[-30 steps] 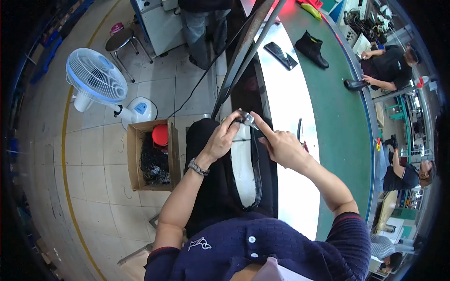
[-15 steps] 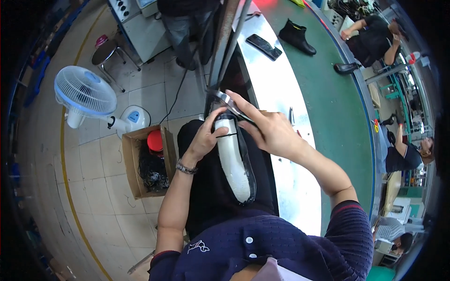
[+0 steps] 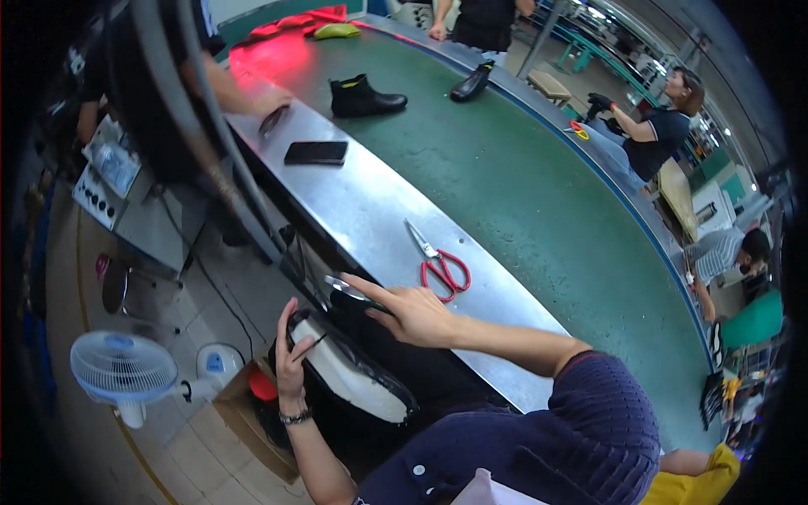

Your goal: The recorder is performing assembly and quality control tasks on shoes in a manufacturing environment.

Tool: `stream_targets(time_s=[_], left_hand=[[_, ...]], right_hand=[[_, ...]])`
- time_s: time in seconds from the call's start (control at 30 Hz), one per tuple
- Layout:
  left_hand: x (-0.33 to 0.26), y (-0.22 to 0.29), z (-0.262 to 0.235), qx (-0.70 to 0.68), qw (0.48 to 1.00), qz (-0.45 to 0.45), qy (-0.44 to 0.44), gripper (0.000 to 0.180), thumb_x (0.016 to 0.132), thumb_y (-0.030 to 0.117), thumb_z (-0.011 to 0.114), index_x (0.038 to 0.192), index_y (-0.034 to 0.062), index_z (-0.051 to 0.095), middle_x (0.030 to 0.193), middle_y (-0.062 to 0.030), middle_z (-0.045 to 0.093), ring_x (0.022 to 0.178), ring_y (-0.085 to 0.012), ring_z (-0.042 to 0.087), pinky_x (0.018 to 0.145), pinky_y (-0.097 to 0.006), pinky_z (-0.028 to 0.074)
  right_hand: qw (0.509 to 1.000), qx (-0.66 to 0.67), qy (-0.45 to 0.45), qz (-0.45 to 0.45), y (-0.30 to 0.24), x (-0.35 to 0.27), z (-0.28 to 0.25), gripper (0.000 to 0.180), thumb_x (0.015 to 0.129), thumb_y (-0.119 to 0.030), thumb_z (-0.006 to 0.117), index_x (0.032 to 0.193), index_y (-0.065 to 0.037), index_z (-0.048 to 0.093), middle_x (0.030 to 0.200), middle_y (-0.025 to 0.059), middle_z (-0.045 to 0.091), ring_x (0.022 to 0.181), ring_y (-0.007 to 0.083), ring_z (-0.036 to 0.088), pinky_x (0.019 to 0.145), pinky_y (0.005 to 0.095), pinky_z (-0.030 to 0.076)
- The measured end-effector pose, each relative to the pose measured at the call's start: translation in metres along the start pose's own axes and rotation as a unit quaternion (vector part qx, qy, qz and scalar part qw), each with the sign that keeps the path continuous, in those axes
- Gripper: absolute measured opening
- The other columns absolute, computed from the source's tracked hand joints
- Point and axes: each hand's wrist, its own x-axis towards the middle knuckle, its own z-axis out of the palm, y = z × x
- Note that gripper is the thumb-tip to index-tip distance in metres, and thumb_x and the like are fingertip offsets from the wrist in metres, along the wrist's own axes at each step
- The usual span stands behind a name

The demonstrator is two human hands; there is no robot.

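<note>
My left hand (image 3: pixel 290 362) grips the side of a black shoe (image 3: pixel 396 374) resting sole-up on my lap. Its pale, whitish underside (image 3: pixel 349 370) faces me, edged by black upper material. A thin dark strip (image 3: pixel 310 348) crosses that underside beside my left fingers. Just right of the shoe's far end, my right hand (image 3: pixel 417 316) is closed round a tool with a shiny metal end (image 3: pixel 343 284); its handle is mostly hidden in the palm. The tool is apart from the shoe.
Red-handled scissors (image 3: pixel 444 271) and a black phone (image 3: pixel 316 152) lie on the metal ledge (image 3: pixel 379 210). Black ankle boots (image 3: pixel 366 97) stand on the green belt (image 3: pixel 522 219). Left are a metal post (image 3: pixel 215 168), a fan (image 3: pixel 126 370) and a cardboard box (image 3: pixel 252 421). Co-workers surround the belt.
The view has swung right, bringing the scissors fully into sight. My right hand and its tool have come away from the shoe. The shoe has turned in my left hand.
</note>
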Motion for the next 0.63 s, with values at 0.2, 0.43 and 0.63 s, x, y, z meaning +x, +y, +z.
stream_targets(time_s=[0.2, 0.43, 0.63], left_hand=[[0.003, 0.002, -0.010, 0.010, 0.999, 0.005, -0.034, 0.063, 0.079, 0.004, 0.059, 0.139, -0.0015, 0.041, 0.146, -0.0105, 0.040, 0.129, -0.0201, 0.041, 0.110, -0.030, 0.025], [0.004, 0.004, -0.003, -0.072, 0.997, -0.010, -0.037, 0.068, 0.078, 0.000, 0.057, 0.142, -0.0036, 0.035, 0.148, -0.0128, 0.036, 0.134, -0.0231, 0.036, 0.112, -0.031, 0.025], [-0.022, -0.016, 0.003, 0.008, 0.986, -0.029, 0.166, 0.063, 0.087, 0.004, 0.057, 0.145, -0.0008, 0.032, 0.148, -0.0143, 0.035, 0.132, -0.0237, 0.038, 0.110, -0.033, 0.028]], right_hand=[[0.975, -0.054, 0.024, 0.214, 0.088, -0.118, 0.036, 0.058, 0.090, -0.036, 0.061, 0.143, -0.034, 0.038, 0.090, 0.0173, 0.057, 0.077, 0.0331, 0.059, 0.065, 0.0436, 0.048], [0.964, -0.070, 0.142, 0.212, 0.118, -0.156, 0.036, 0.055, 0.083, -0.032, 0.069, 0.133, -0.018, 0.052, 0.121, 0.0158, 0.052, 0.114, 0.0329, 0.050, 0.092, 0.0426, 0.045], [0.949, -0.032, 0.259, 0.177, 0.163, -0.058, 0.033, 0.051, 0.081, -0.024, 0.071, 0.129, -0.012, 0.054, 0.127, 0.0163, 0.051, 0.118, 0.0340, 0.049, 0.099, 0.0401, 0.042]])
